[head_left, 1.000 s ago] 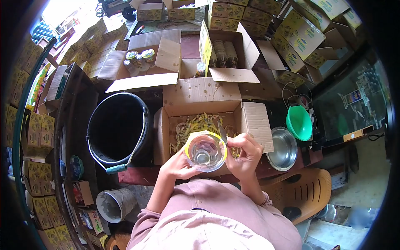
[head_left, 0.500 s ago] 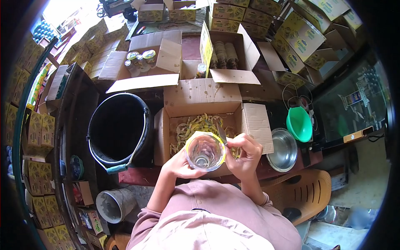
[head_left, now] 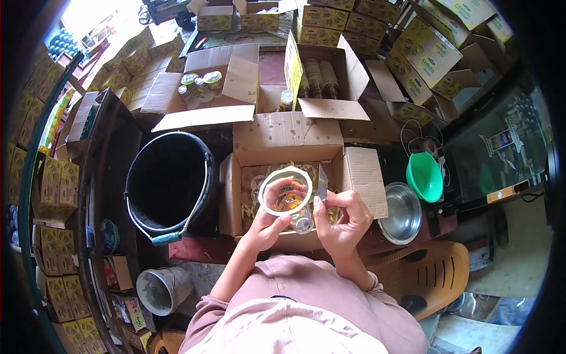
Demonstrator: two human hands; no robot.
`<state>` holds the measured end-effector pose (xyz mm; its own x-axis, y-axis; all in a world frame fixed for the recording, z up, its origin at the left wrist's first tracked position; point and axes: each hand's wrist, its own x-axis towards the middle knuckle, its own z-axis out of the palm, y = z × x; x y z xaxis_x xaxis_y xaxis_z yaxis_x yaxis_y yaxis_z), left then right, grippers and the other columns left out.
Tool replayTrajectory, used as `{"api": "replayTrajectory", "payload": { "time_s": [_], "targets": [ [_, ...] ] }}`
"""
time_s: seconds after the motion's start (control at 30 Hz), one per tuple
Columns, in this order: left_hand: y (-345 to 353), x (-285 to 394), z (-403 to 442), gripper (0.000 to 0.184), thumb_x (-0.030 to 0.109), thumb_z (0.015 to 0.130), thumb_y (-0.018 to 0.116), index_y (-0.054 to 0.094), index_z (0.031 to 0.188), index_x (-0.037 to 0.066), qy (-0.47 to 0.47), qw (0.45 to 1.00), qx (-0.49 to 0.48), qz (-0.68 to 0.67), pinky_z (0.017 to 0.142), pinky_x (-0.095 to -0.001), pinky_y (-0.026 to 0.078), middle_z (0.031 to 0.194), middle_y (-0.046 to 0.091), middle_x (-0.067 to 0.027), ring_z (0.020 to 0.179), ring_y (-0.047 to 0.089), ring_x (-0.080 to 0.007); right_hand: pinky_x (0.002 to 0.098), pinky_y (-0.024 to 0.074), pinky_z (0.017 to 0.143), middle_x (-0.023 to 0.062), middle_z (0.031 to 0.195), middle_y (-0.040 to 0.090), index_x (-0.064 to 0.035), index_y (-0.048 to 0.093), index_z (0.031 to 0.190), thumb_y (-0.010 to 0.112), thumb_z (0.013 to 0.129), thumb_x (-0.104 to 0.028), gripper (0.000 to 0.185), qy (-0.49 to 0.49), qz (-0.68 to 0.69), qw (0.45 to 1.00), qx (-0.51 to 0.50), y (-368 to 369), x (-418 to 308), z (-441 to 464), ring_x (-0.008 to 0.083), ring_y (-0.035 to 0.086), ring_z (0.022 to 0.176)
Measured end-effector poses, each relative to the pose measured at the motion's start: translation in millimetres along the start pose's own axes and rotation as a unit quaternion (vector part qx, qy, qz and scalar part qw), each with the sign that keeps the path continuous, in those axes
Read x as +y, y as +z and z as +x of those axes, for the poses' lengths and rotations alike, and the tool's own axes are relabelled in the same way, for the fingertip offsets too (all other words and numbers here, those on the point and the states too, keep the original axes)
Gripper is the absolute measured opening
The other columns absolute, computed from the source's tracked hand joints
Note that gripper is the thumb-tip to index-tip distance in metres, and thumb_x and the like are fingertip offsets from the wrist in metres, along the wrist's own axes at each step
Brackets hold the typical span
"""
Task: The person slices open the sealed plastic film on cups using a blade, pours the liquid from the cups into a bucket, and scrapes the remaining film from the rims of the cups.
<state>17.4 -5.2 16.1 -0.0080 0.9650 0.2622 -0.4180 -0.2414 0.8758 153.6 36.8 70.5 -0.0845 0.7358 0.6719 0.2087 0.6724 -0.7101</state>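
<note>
The person's left hand (head_left: 266, 229) curls around a clear plastic cup (head_left: 287, 194) with a pale rim — its mouth turned up toward the camera, coloured print showing inside, its base tilted toward the right hand. The right hand (head_left: 343, 225) pinches a thin blade (head_left: 322, 182) between thumb and fingers, the blade upright just beside the cup. Both hands are over an open cardboard box (head_left: 288, 131) holding yellowish strips. A black bucket (head_left: 171, 183) stands left of the box, a metal bowl (head_left: 400, 213) to its right.
</note>
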Motion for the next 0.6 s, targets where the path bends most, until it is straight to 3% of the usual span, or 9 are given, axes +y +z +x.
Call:
{"api": "replayTrajectory", "payload": {
  "time_s": [0.1, 0.5, 0.6],
  "targets": [
    [-0.1, -0.5, -2.1, 0.062, 0.022, 0.083, 0.056, 0.022, 0.13, 0.0, -0.008, 1.0, -0.001, 0.009, 0.1, -0.0344, 0.026, 0.123, 0.037, -0.0131, 0.116, 0.038, -0.0211, 0.0248, 0.0463, 0.052, 0.0082, 0.065, 0.058, 0.0005, 0.06, 0.075, 0.066, 0.065, 0.005, 0.013, 0.008, -0.021, 1.0, -0.013, -1.0, -6.0, 0.1, 0.0161, 0.06, 0.057],
    [-5.9, -5.7, -9.8, 0.061, 0.018, 0.085, 0.051, 0.018, 0.132, -0.002, 0.088, 0.959, -0.01, 0.27, 0.102, -0.036, 0.021, 0.13, 0.025, -0.0153, 0.119, 0.032, -0.0247, 0.025, 0.0476, 0.053, 0.0084, 0.066, 0.059, -0.001, 0.06, 0.075, 0.066, 0.064, 0.005, 0.014, -0.014, -0.034, 0.999, -0.023, 0.9, -7.4, -3.1, 0.0172, 0.061, 0.059],
    [-1.0, 2.3, -9.1, 0.062, 0.017, 0.084, 0.052, 0.018, 0.132, -0.002, 0.063, 0.973, 0.0, 0.224, 0.102, -0.0361, 0.021, 0.13, 0.024, -0.0157, 0.119, 0.033, -0.0247, 0.0249, 0.0476, 0.053, 0.0086, 0.066, 0.059, -0.0011, 0.06, 0.074, 0.067, 0.064, 0.004, 0.014, -0.014, -0.035, 0.999, -0.016, -0.6, -7.5, -4.9, 0.0171, 0.061, 0.058]
  ]
}}
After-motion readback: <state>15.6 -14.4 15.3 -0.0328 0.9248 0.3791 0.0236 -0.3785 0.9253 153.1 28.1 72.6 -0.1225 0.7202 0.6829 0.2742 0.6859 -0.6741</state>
